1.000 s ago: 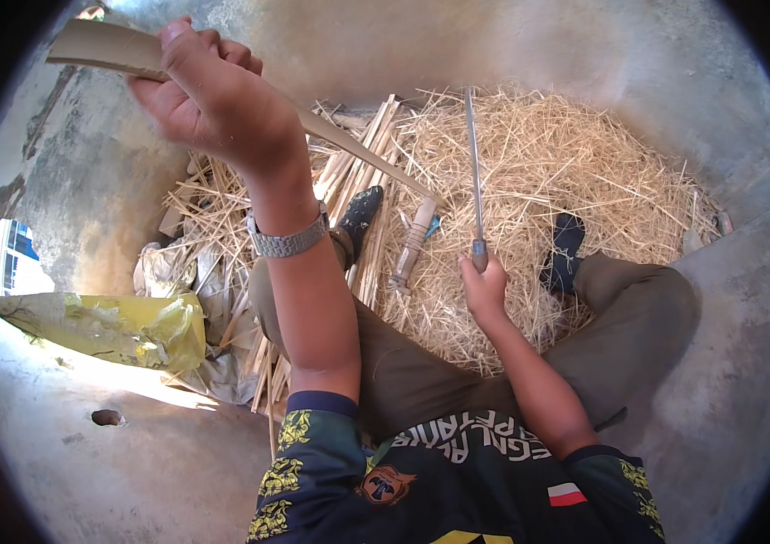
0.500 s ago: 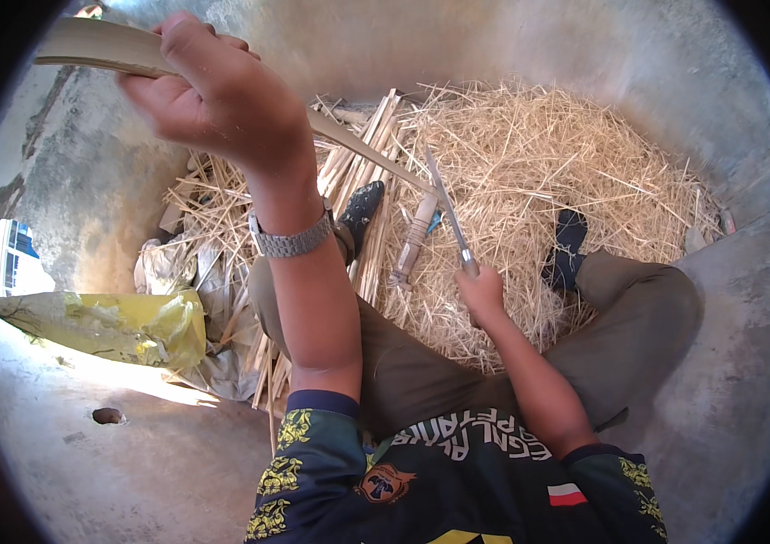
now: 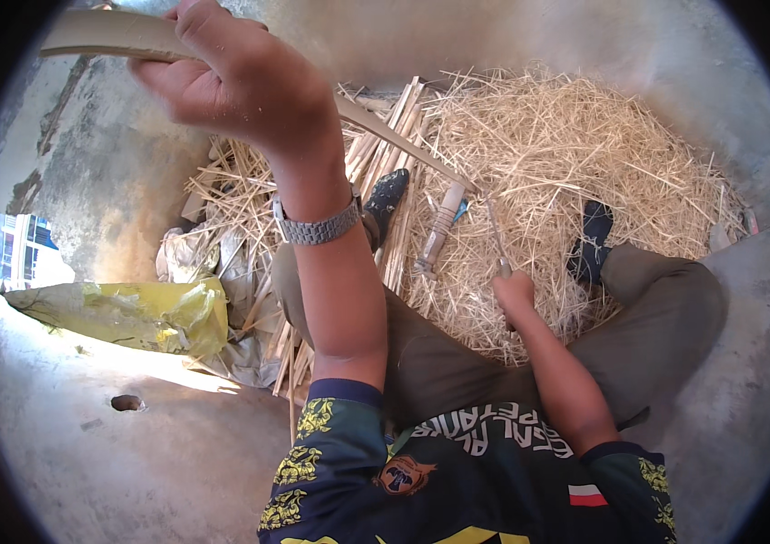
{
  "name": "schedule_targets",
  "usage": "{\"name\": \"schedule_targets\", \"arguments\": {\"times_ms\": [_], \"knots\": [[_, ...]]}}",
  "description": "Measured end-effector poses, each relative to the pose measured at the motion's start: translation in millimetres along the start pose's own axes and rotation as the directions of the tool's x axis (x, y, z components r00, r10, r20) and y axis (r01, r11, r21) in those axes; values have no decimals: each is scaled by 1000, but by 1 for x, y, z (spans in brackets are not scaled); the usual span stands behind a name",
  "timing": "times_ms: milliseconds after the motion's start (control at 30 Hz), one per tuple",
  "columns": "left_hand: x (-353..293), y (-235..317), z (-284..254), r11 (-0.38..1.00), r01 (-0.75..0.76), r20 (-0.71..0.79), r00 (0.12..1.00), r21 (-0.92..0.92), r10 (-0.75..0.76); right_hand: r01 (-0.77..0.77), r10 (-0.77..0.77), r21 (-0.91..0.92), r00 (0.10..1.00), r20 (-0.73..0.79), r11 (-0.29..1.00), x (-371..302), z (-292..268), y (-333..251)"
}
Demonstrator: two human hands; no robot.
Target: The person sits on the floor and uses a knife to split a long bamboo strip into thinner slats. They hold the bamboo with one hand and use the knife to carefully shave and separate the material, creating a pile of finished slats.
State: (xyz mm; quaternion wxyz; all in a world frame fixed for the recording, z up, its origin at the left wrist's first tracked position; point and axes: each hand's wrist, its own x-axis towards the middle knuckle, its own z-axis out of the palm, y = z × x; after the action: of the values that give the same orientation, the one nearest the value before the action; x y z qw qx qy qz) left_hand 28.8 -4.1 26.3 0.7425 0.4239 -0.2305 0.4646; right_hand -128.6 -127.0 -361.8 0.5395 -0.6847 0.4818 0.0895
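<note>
My left hand (image 3: 249,86), raised at the upper left and wearing a metal watch, is closed around a long pale strip (image 3: 403,145) that looks like split bamboo. The strip curves behind the wrist and slopes down to the middle of the view. Low over the straw, my right hand (image 3: 515,295) grips a knife (image 3: 496,227) by its handle, the narrow blade pointing away from me. The strip's far end lies by the blade tip; whether they touch I cannot tell. Just left of the knife lies a cord-wrapped piece of bamboo or wood (image 3: 441,231).
Thin pale shavings (image 3: 575,150) heap up between my legs against a concrete wall (image 3: 530,36). Long split sticks (image 3: 394,127) lie beside my left foot (image 3: 387,195). My right foot (image 3: 592,240) rests on the shavings. A yellow sack (image 3: 167,313) lies left, near a floor hole (image 3: 127,403).
The whole scene has shifted slightly right in view. The knife blade has turned and looks thinner and shorter; its tip no longer reaches well past the strip. Both hands keep their grips.
</note>
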Motion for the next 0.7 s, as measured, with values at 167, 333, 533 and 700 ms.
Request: {"name": "schedule_targets", "arguments": {"times_ms": [167,333,533,700], "knots": [[-3,1,2,999,34,39,999,-21,-34,441,-435,88,897,-79,893,-15,-1,-21],[12,-6,-15,937,191,284,953,-292,-106,467,-464,153,884,-55,871,-16,2,-22],[19,-6,-21,962,233,300,936,-142,-182,69,-80,82,988,136,994,12,7,8],[23,1,-24,925,338,397,884,-175,-248,142,-144,23,984,106,990,15,4,11]]}}
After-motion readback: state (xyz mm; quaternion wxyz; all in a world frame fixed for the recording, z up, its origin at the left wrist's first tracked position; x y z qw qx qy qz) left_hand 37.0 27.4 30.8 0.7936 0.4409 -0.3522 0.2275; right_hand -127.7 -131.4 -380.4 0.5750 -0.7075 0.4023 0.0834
